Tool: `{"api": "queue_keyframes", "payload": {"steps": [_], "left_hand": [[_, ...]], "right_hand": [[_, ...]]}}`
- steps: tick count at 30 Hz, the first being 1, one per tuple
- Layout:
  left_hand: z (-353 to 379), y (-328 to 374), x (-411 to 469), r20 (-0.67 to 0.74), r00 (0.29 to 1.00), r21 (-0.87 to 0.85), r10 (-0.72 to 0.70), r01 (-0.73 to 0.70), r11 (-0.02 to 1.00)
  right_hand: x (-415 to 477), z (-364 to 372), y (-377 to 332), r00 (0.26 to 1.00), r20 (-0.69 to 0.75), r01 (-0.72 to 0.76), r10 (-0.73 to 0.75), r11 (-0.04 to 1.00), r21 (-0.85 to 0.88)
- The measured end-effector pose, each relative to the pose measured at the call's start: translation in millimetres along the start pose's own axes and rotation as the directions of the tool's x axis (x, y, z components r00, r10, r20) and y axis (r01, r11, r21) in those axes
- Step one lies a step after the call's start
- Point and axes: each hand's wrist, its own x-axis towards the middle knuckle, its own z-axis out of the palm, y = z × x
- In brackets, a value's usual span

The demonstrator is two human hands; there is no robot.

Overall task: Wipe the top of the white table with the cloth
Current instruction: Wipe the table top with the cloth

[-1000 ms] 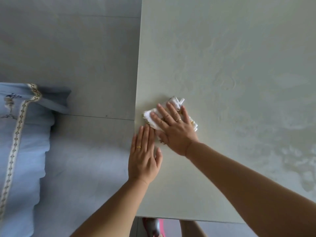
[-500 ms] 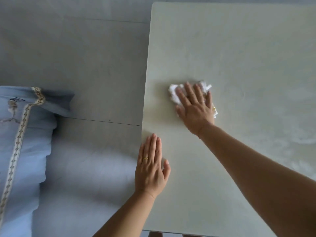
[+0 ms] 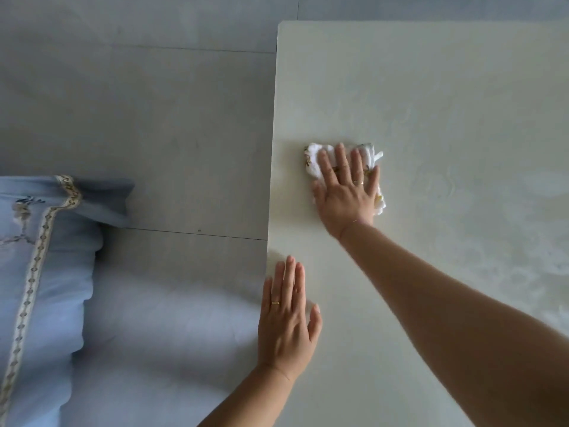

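Note:
The white table [image 3: 431,87] fills the right side of the head view, its left edge running down the middle. A small crumpled white cloth [image 3: 314,160] lies on the tabletop near that left edge. My right hand [image 3: 345,192] presses flat on the cloth with straight, spread fingers, covering most of it. My left hand [image 3: 288,322] rests flat on the table's left edge, closer to me, fingers straight and holding nothing.
A grey tiled floor [image 3: 154,118] lies left of the table. A light blue cushion with a patterned gold trim [image 3: 40,257] sits at the lower left. Pale streaks mark the tabletop at the right [image 3: 508,241].
My right hand has slid the cloth away from me along the table's left side. My left hand has stayed flat at the table edge.

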Motion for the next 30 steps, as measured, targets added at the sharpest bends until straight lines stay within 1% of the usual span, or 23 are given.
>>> {"api": "queue_keyframes", "payload": {"steps": [1,2,3,5,6,7,8,10,11,12,13,15,17,18,19,21,23,24,25,26,28,29,30], "left_hand": [[-3,0,9,-0.014,1.0,-0.001,-0.019,0.019,1.0],[-7,-1,21,-0.034,0.998,-0.001,-0.054,0.054,0.999],[-11,-2,36,-0.055,0.994,-0.001,-0.1,0.1,0.995],[-18,-5,68,-0.093,0.979,-0.002,-0.179,0.18,0.984],[-22,-8,83,-0.109,0.973,-0.002,-0.203,0.204,0.979],[-24,-10,98,-0.12,0.97,0.002,-0.213,0.215,0.977],[-25,-12,113,-0.127,0.97,0.011,-0.209,0.212,0.977],[-25,-13,138,-0.128,0.977,0.044,-0.171,0.178,0.983],[-23,-12,149,-0.126,0.98,0.062,-0.152,0.16,0.985],[-21,-10,157,-0.118,0.983,0.077,-0.142,0.151,0.985],[-19,-9,163,-0.106,0.984,0.096,-0.141,0.151,0.984],[-15,-7,167,-0.09,0.986,0.134,-0.138,0.15,0.98],[-13,-8,167,-0.083,0.986,0.118,-0.142,0.151,0.982],[-14,-9,167,-0.083,0.986,0.09,-0.147,0.154,0.984],[-15,-9,167,-0.082,0.985,0.069,-0.149,0.155,0.985],[-16,-7,167,-0.081,0.985,0.057,-0.152,0.157,0.986],[-16,-6,167,-0.077,0.984,0.059,-0.16,0.165,0.985],[-16,-6,167,-0.073,0.984,0.062,-0.163,0.168,0.984],[-17,-6,167,-0.07,0.984,0.067,-0.164,0.169,0.983],[-17,-6,167,-0.066,0.984,0.073,-0.165,0.169,0.983],[-17,-7,167,-0.065,0.984,0.079,-0.166,0.171,0.982],[-17,-7,167,-0.068,0.984,0.077,-0.166,0.171,0.982],[-16,-7,167,-0.073,0.984,0.075,-0.163,0.169,0.983]], "right_hand": [[-4,3,-16,1.0,0.007,-0.02,0.02,1.0,0.009],[-10,6,-31,0.999,0.03,0.044,-0.044,0.999,0.013],[-16,7,-40,0.983,0.068,0.173,-0.173,0.985,0.009],[-13,2,-31,0.868,0.136,0.488,-0.477,0.871,-0.063],[0,-3,-16,0.821,0.145,0.568,-0.552,0.815,-0.113],[16,-7,-1,0.826,0.133,0.563,-0.548,0.814,-0.144],[33,-10,13,0.88,0.09,0.474,-0.466,0.867,-0.153],[55,-15,27,0.991,0.008,0.135,-0.135,0.989,-0.059],[58,-13,19,1.0,-0.005,-0.009,0.009,1.0,-0.006],[57,-10,4,0.997,-0.006,-0.079,0.079,0.997,0.023],[51,-7,-13,0.998,0.005,-0.055,0.055,0.998,0.019],[40,-2,-27,0.977,0.06,0.206,-0.204,0.978,-0.022],[50,-12,-7,0.88,0.124,0.472,-0.459,0.873,-0.119],[63,-16,8,0.863,0.127,0.504,-0.489,0.852,-0.146],[76,-19,22,0.888,0.106,0.458,-0.446,0.877,-0.144],[96,-24,34,0.983,0.045,0.18,-0.177,0.982,-0.058],[101,-19,12,0.998,0.005,-0.069,0.069,0.997,0.021],[97,-16,-6,0.996,0.002,-0.093,0.093,0.995,0.023],[90,-12,-24,0.999,0.009,-0.032,0.032,0.999,0.015],[82,-8,-36,0.995,0.03,0.098,-0.098,0.995,-0.002],[78,-10,-35,0.919,0.108,0.387,-0.38,0.92,-0.061],[87,-15,-23,0.879,0.122,0.473,-0.462,0.877,-0.085],[101,-19,-9,0.872,0.118,0.487,-0.476,0.867,-0.103]]}}
